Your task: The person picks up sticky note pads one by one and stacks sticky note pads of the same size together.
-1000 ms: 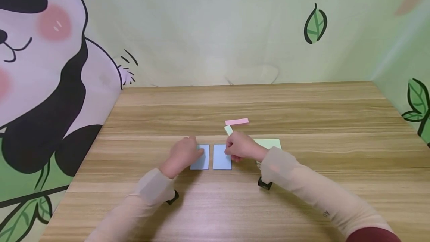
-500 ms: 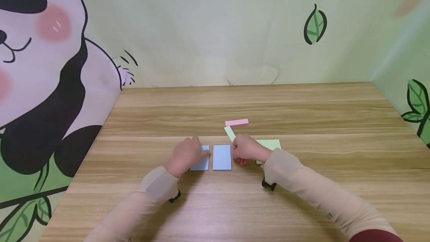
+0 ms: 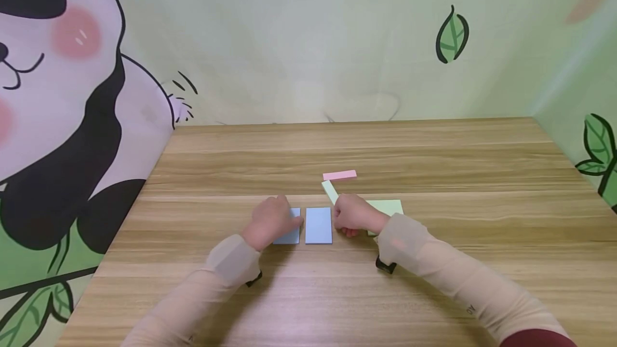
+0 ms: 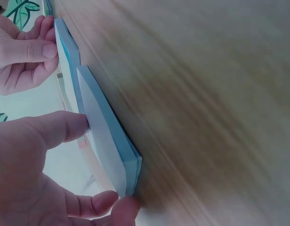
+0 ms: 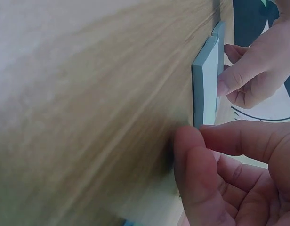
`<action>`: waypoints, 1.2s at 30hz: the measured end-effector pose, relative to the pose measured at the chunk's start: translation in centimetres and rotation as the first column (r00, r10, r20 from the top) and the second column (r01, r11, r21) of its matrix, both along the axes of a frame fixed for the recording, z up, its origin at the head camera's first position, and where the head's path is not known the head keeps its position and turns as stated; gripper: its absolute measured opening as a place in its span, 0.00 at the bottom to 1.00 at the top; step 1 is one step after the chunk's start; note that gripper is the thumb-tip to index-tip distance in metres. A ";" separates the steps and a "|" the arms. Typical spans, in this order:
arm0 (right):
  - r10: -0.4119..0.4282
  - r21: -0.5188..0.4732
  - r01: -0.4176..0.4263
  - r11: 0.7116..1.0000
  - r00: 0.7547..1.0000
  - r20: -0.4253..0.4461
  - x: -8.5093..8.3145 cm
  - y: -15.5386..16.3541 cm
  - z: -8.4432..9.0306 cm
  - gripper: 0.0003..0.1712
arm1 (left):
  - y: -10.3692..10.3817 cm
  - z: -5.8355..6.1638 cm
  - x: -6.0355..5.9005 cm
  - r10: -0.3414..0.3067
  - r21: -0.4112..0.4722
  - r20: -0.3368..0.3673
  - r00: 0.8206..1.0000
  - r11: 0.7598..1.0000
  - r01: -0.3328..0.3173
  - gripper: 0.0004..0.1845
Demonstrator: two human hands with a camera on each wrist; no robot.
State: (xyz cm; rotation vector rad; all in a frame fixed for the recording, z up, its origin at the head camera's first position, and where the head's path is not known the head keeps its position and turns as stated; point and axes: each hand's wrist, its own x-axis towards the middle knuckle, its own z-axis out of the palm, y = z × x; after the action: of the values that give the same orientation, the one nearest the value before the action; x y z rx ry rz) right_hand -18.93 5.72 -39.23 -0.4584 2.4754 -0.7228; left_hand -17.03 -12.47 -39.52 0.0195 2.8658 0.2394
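Resting on the wooden tabletop (image 3: pixel 434 165), two blue notepads lie side by side, just apart. The left hand (image 3: pixel 270 222) covers the left blue pad (image 3: pixel 292 227), thumb and fingers pinching its edges. The right hand (image 3: pixel 354 214) sits just beside the right blue pad (image 3: pixel 318 225), fingers curled at its right edge; whether they touch it I cannot tell. A green pad (image 3: pixel 388 207) lies behind that wrist, with a green strip (image 3: pixel 330 190) and pink strip (image 3: pixel 339 175) farther back.

Pink strip (image 3: pixel 339 175), green pad (image 3: pixel 388 207) on wooden table (image 3: pixel 434 165).
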 end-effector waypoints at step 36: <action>-0.026 0.009 0.026 1.000 1.000 -0.009 0.2 -0.1 0.1 0.10 | 1.5 0.9 -0.4 0.046 0.016 0.064 0.997 0.999 -0.047 0.21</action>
State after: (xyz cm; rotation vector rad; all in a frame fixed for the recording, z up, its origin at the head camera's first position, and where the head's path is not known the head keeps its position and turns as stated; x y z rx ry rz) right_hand -18.75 5.58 -39.16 -0.4276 2.4961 -0.7208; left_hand -17.47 -10.99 -38.58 -0.0502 2.8033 0.2690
